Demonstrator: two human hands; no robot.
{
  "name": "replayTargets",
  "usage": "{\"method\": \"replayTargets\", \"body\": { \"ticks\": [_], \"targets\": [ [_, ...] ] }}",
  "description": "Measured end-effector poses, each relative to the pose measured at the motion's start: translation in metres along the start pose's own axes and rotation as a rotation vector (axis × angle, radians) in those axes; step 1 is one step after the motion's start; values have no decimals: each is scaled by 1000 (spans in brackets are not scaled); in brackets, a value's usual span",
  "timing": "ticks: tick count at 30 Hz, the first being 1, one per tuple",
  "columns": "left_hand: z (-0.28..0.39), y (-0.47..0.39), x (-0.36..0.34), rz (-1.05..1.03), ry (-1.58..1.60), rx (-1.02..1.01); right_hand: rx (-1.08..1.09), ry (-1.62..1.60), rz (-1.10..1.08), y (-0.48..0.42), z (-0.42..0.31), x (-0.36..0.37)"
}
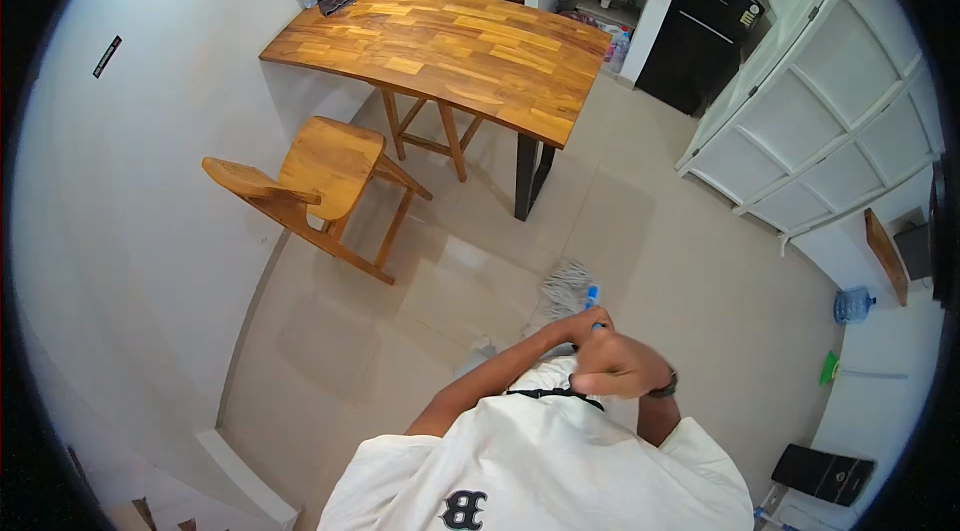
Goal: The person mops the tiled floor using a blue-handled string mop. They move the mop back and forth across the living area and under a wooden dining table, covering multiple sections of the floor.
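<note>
My left hand (pixel 586 326) is closed round the handle of a string mop, low in front of my body. Nearer the camera, my right hand (pixel 622 366), with a dark watch on its wrist, grips the upper end of the same handle. The grey strands of the mop head (pixel 568 289) lie on the tiled floor just beyond my hands, beside a blue connector (pixel 592 296). My hands hide most of the handle.
A wooden table (pixel 450 36) with a black metal leg (pixel 526 178) stands ahead. A wooden chair (pixel 334 163) is at the left by the white wall. A white folding screen (pixel 817 126) and black fridge (pixel 694 43) stand right; a blue water bottle (pixel 853 305) is by the right wall.
</note>
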State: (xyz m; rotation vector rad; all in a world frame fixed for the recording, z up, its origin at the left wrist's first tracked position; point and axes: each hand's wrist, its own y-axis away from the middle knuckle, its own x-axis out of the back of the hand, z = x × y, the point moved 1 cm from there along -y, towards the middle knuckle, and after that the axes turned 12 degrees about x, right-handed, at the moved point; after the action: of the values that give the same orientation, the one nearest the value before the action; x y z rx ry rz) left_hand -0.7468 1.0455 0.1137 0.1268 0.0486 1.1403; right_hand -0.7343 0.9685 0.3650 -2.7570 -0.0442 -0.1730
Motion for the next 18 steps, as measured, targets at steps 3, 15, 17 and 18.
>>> {"method": "replayTargets", "body": {
  "ticks": [3, 15, 17, 18],
  "targets": [
    [6, 18, -5, 119, 96, -64, -78, 170, -41, -11, 2, -19],
    [-59, 48, 58, 602, -275, 109, 273, 196, 765, 15, 55, -3],
    [-63, 56, 62, 759, -289, 183, 278, 164, 977, 19, 78, -7],
    [-58, 58, 63, 827, -302, 216, 302, 188, 1045, 22, 89, -8]
  ]
}}
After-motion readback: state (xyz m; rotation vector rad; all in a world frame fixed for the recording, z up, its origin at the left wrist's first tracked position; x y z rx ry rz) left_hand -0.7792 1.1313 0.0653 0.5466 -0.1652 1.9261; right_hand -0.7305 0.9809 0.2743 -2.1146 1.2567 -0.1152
